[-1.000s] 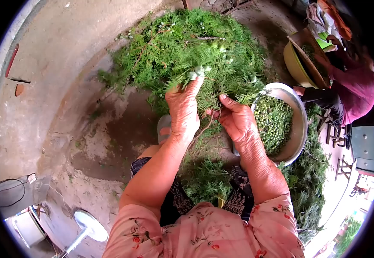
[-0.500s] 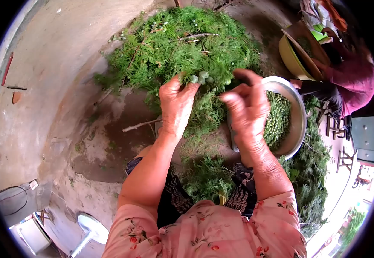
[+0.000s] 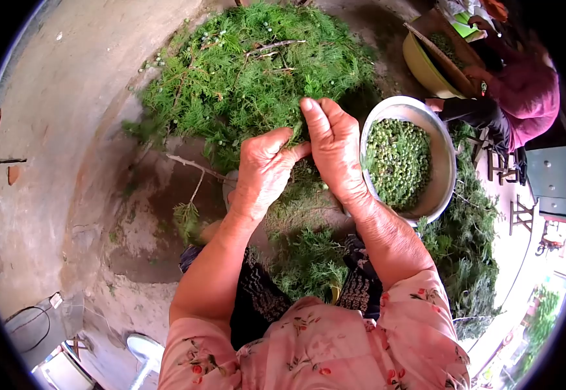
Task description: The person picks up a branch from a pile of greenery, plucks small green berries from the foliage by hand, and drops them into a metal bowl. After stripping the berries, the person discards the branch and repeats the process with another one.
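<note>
My left hand [image 3: 264,170] is closed, thumb and fingers pinching a green cypress sprig [image 3: 298,135] that is mostly hidden behind the fingers. Right beside it, my right hand [image 3: 336,148] is closed too, its thumb raised against the curled fingers; what it pinches cannot be made out. Both hands meet in front of a large heap of cypress branches [image 3: 250,84]. To the right of my right hand stands a metal basin [image 3: 447,159] holding many small green cones [image 3: 396,162].
Cut greenery lies between my legs [image 3: 312,263] and right of the basin [image 3: 468,240]. A bare twig [image 3: 195,166] sticks out at left. At upper right a person in a purple top [image 3: 523,91] sits by a yellow tub [image 3: 422,68]. Small wooden stools [image 3: 522,214] stand farther right.
My right hand has moved left and up to meet my left hand, and its fingers have closed. The pale green cones seen at my left fingertips no longer show. The view has shifted slightly.
</note>
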Available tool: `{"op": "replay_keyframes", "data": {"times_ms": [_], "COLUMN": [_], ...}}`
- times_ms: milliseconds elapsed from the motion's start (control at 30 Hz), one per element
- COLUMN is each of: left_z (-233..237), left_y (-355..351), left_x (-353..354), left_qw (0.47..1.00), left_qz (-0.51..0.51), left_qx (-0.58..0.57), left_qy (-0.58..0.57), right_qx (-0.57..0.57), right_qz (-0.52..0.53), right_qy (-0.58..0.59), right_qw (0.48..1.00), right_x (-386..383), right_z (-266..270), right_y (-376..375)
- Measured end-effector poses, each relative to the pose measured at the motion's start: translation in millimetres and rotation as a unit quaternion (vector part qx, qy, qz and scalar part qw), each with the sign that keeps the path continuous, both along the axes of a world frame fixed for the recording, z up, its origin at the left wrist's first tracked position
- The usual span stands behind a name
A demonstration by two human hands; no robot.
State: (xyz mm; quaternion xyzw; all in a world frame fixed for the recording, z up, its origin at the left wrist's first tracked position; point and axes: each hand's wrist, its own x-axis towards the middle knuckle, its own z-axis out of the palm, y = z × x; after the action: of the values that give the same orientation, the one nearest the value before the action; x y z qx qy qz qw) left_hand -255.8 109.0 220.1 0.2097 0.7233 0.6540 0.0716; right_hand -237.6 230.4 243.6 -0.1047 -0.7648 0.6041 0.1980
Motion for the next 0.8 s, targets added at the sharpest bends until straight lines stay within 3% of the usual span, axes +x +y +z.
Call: {"op": "replay_keyframes", "data": {"times_ms": [100,133,200,267,333,400,467,533,633,733,800], "left_z": [1,2,0,4,1,0,0,1,9,7,13], "left_y": [4,7,7,12,12,5,0,-3,-1,0,2], "left_x": [-2,0,1,9,13,11,6,0,-5,-7,-4], "left_qw": [0.999,0.998,0.999,0.985,0.983,0.980,0.971,0.948,0.940,0.937,0.925], "left_qz": [0.015,0.030,0.006,-0.031,-0.041,0.030,0.053,0.095,0.139,0.157,0.202], "left_qx": [0.020,0.034,0.032,0.111,0.116,0.154,0.181,0.237,0.236,0.230,0.205], "left_qy": [-0.027,-0.032,-0.036,-0.132,-0.133,-0.122,-0.144,-0.189,-0.204,-0.210,-0.247], "right_qx": [-0.245,-0.244,-0.356,-0.322,-0.394,-0.473,-0.475,-0.542,-0.473,-0.442,-0.369], "right_qz": [-0.002,-0.006,-0.057,-0.109,-0.187,-0.219,-0.141,-0.219,-0.049,0.104,0.122], "right_qy": [-0.062,-0.063,-0.163,-0.103,-0.139,-0.033,0.012,-0.037,-0.065,-0.131,-0.150], "right_qw": [0.968,0.968,0.918,0.935,0.889,0.853,0.868,0.811,0.877,0.881,0.909], "right_x": [-4,-2,2,-7,-4,-2,8,6,17,24,28], "right_z": [-5,-1,11,-10,8,4,-13,-14,-17,-13,-3], "right_y": [1,3,4,21,48,85,121,126,111,83,62]}}
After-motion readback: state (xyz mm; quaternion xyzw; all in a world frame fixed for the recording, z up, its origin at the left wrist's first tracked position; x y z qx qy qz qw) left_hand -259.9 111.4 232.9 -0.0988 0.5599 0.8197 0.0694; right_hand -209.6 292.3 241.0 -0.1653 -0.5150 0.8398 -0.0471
